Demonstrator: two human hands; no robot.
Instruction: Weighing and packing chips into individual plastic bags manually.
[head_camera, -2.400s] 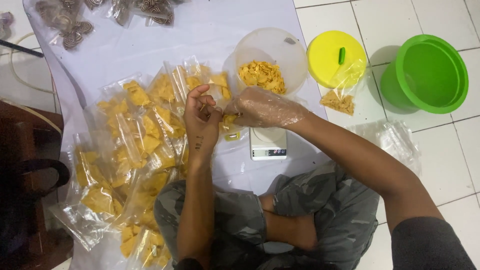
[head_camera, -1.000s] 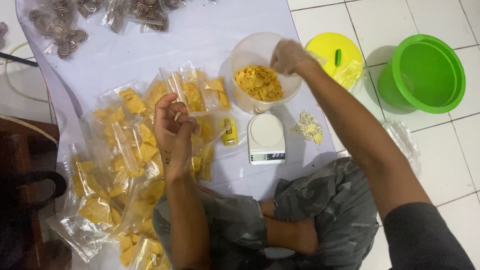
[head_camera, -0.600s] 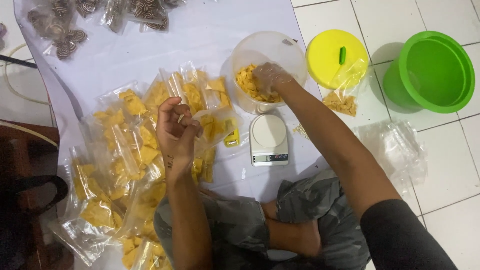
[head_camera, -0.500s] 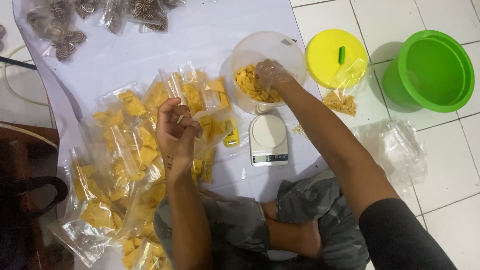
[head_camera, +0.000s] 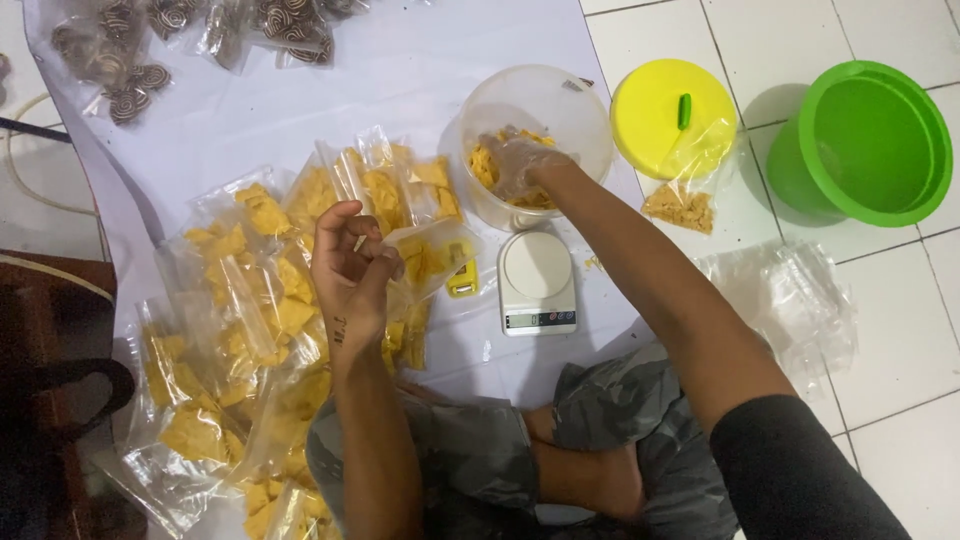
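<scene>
- Two hands work over a white sheet (head_camera: 400, 70) spread on a tiled floor, seen from above.
- The left hand (head_camera: 350, 275) is bare, its fingers curled tight on the open mouth of a small clear bag (head_camera: 432, 250) partly filled with yellow chips.
- That bag hangs just left of the white kitchen scale (head_camera: 537, 282), above a yellow stapler-like tool (head_camera: 462, 280).
- The right hand (head_camera: 515, 165), in a thin plastic glove, is plunged into the clear round tub (head_camera: 560, 100) of yellow chips (head_camera: 480, 165); whether it grips any cannot be told.
- The tub sits just beyond the scale, well apart from the left hand.
- Many filled chip bags (head_camera: 250, 290) lie heaped left of the left hand.
- A yellow lid (head_camera: 660, 105), a green bucket (head_camera: 860, 140) and empty bags (head_camera: 790, 290) rest on the tiles to the right.
</scene>
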